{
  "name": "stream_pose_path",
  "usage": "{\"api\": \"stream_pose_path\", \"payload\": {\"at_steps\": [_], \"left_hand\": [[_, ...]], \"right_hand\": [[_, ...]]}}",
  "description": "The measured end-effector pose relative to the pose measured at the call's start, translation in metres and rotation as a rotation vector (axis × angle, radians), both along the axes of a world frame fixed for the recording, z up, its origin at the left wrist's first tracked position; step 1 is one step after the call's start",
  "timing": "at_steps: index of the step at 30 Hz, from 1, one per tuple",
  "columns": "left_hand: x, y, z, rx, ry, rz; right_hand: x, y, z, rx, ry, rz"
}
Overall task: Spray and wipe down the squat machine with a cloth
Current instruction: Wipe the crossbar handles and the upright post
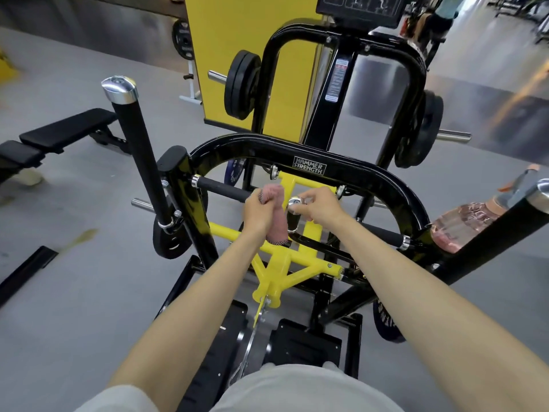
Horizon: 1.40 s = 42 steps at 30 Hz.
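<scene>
Mid-frame, your left hand [258, 214] grips the bunched cloth [276, 230] beside the handle [293, 221], which your right hand [319, 207] holds, likely steadying it for wiping.

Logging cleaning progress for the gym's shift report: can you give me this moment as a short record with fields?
machine: squat machine, black and yellow, weight plates loaded
left hand: left hand grips a bunched pink cloth beside the short handle
right hand: right hand holds the short handle's chrome-capped top
spray: pinkish spray bottle sits at the frame's right side, no hand on it
nearby: black bench on the floor to the left
</scene>
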<state>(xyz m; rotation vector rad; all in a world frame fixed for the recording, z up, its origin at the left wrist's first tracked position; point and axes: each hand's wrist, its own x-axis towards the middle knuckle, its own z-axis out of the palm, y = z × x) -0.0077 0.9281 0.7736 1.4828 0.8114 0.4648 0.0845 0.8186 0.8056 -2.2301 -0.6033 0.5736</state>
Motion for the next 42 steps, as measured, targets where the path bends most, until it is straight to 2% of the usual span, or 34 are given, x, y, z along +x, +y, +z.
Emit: {"api": "stream_pose_path", "payload": {"at_steps": [4, 10, 17, 23, 26, 30, 34, 42], "left_hand": [[0.017, -0.012, -0.004, -0.002, -0.045, -0.006], [0.018, -0.005, -0.038, 0.039, -0.010, -0.064], [0.028, -0.001, -0.067, 0.236, 0.138, -0.170], [0.036, 0.008, -0.088, 0.280, 0.337, -0.261], [0.037, 0.015, -0.097, 0.182, 0.440, -0.205], [0.048, 0.014, -0.101, -0.103, 0.394, -0.101], [0.059, 0.023, -0.106, -0.189, 0.350, -0.065], [0.034, 0.012, -0.012, -0.191, 0.154, -0.141]], "right_hand": [[-0.004, 0.003, 0.002, -0.040, -0.103, 0.001], [-0.002, 0.002, 0.001, -0.004, -0.094, 0.025], [0.002, 0.002, -0.004, -0.008, -0.053, 0.038], [0.001, 0.001, -0.005, -0.061, -0.034, 0.061], [0.000, 0.001, -0.005, -0.064, -0.034, 0.056], [0.001, 0.002, -0.003, -0.080, -0.030, 0.059], [0.001, 0.003, -0.004, -0.077, -0.033, 0.052], [0.000, 0.002, -0.007, -0.054, -0.044, 0.046]]}}
